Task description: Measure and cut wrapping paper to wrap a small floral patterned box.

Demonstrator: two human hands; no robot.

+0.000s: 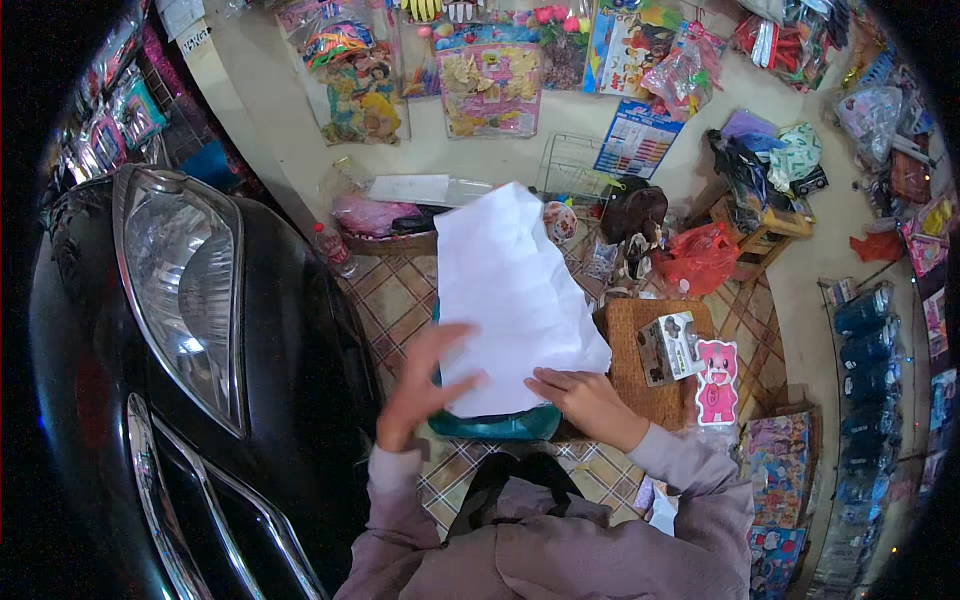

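Observation:
A large sheet of white paper (510,307), creased and uneven along its right edge, lies before me over a green plastic stool (499,426). Only the stool's near rim and a bit of its left side show beneath the paper. My right hand (589,401) rests its fingers on the paper's lower right part. At the lower left edge, my left hand (427,382) is blurred, its thumb and fingers spread apart over the paper's border. Nothing shows between those fingers. Whether the left fingertips touch the sheet I cannot tell.
A black car front with a headlight (184,300) fills the left. To the right, a woven-top stool (626,352) bears a small box (670,349) and a pink cartoon figure (718,382). Beyond lie a red plastic bag (697,259) and a bottle (334,251). Packaged toys (491,90) hang ahead.

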